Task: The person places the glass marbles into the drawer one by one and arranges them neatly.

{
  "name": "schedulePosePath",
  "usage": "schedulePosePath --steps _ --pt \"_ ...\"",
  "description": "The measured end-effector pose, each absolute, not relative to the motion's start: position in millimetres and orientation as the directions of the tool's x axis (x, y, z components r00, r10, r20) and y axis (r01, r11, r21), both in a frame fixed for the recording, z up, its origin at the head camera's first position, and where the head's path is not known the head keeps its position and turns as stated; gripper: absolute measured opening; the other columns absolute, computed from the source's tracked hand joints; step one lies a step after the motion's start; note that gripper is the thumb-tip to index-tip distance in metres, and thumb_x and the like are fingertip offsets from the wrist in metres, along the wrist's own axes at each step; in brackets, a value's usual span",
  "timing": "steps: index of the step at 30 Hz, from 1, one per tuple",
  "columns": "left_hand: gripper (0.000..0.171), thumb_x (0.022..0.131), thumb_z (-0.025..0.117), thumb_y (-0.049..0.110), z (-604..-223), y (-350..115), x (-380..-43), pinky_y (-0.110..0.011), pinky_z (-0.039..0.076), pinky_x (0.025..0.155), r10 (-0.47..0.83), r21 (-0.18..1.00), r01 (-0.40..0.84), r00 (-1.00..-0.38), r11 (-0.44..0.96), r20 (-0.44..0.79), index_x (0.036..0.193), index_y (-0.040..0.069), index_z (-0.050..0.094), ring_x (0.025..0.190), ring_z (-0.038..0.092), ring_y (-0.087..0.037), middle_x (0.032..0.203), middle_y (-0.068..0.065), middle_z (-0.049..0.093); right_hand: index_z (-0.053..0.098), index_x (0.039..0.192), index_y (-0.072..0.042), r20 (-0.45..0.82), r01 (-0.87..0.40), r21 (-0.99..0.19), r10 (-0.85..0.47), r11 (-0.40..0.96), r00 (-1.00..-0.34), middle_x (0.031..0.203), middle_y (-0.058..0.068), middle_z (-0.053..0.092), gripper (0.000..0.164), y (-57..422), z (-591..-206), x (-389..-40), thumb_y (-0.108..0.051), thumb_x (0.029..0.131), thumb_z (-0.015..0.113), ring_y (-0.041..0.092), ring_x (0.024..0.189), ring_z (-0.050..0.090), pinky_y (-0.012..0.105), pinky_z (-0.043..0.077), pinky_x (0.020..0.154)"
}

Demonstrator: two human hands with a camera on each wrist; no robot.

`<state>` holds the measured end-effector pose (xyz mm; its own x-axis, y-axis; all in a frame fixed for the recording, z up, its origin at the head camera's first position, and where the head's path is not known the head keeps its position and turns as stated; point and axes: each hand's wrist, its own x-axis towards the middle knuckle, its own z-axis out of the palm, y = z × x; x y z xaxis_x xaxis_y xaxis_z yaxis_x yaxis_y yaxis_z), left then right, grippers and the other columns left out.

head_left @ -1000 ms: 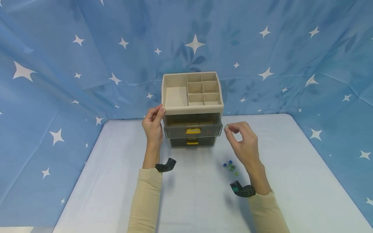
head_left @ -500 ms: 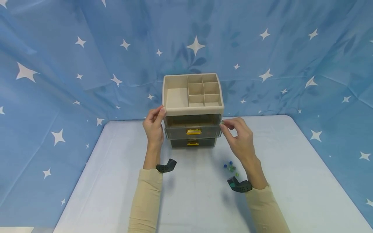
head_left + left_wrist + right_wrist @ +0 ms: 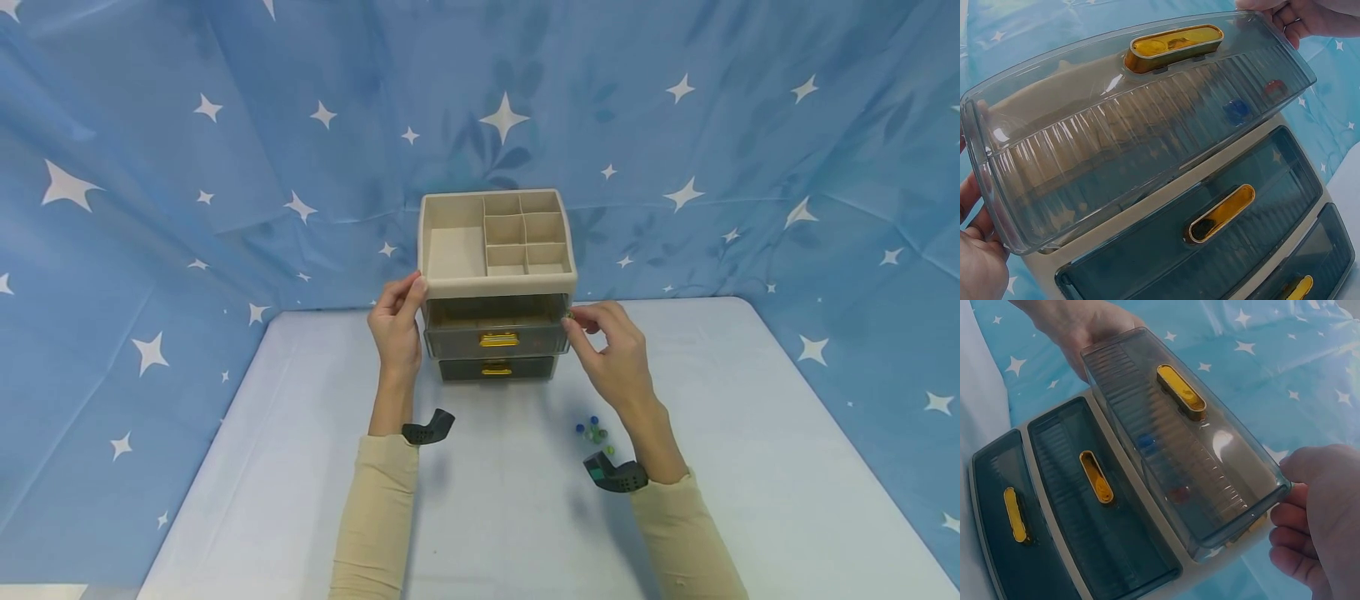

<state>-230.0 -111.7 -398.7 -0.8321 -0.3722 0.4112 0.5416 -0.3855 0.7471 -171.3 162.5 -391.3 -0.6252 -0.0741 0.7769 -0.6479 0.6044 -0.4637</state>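
Observation:
A beige drawer organizer (image 3: 455, 252) stands at the back of the table, its clear grey top drawer (image 3: 457, 342) pulled out. My left hand (image 3: 396, 323) grips the organizer's left front edge by thumb and fingers. At the drawer's right rim, my right hand (image 3: 617, 354) pinches a small green marble (image 3: 570, 315) between thumb and fingertips. Through the drawer front in the left wrist view show a blue marble (image 3: 1235, 111) and a red marble (image 3: 1274, 89). Several loose blue and green marbles (image 3: 596, 435) lie on the table below my right hand.
Below the pulled-out drawer, lower drawers with gold handles (image 3: 496, 371) are pushed in. The organizer's top has a large compartment and several small ones. A white cloth (image 3: 495, 500) covers the table. Behind hangs a blue star-patterned curtain (image 3: 262, 167).
My right hand has moved left and slightly up with the green marble, from beside the drawer to its right rim. My left hand has kept its grip on the organizer.

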Motion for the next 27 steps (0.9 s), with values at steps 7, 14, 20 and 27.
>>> schedulePosePath --steps 7,14,20,27 --pt "0.012 0.090 0.074 0.007 -399.9 -112.1 -230.6 -0.020 0.050 0.073 -0.363 0.750 0.542 -0.833 -0.379 0.418 0.095 0.016 0.079 0.079 0.063 -0.009 0.089 0.002 0.069 0.072 0.105 0.002 0.775 -0.641 -0.471 -0.063 0.606 -0.629 0.094 0.012 0.068 0.018 162.9 -392.8 -171.4 -0.003 0.088 0.074 0.022 0.086 0.062 0.011 0.044 0.082" --pt "0.010 0.088 0.076 0.008 -399.4 -111.9 -230.8 -0.019 0.050 0.073 -0.372 0.738 0.552 -0.826 -0.388 0.423 0.096 0.014 0.079 0.078 0.063 -0.008 0.090 0.002 0.070 0.072 0.105 0.001 0.778 -0.642 -0.471 -0.059 0.605 -0.626 0.094 0.012 0.069 0.017 162.7 -392.5 -171.4 -0.002 0.088 0.074 0.021 0.086 0.063 0.011 0.044 0.082" --pt "0.012 0.089 0.074 0.006 -399.5 -111.5 -230.3 -0.019 0.050 0.073 -0.374 0.738 0.552 -0.826 -0.387 0.422 0.096 0.014 0.079 0.079 0.063 -0.008 0.090 0.002 0.069 0.072 0.104 0.002 0.781 -0.649 -0.464 -0.067 0.604 -0.621 0.094 0.012 0.069 0.017 162.6 -392.2 -171.5 -0.002 0.087 0.074 0.022 0.085 0.063 0.011 0.044 0.082" --pt "0.012 0.088 0.074 0.006 -399.5 -111.2 -230.0 -0.019 0.051 0.074 -0.375 0.746 0.546 -0.829 -0.382 0.415 0.095 0.015 0.079 0.079 0.064 -0.009 0.089 0.002 0.069 0.072 0.103 0.002 0.782 -0.650 -0.460 -0.071 0.604 -0.619 0.093 0.013 0.069 0.017 163.3 -392.1 -172.1 -0.001 0.087 0.075 0.023 0.085 0.063 0.013 0.045 0.081"
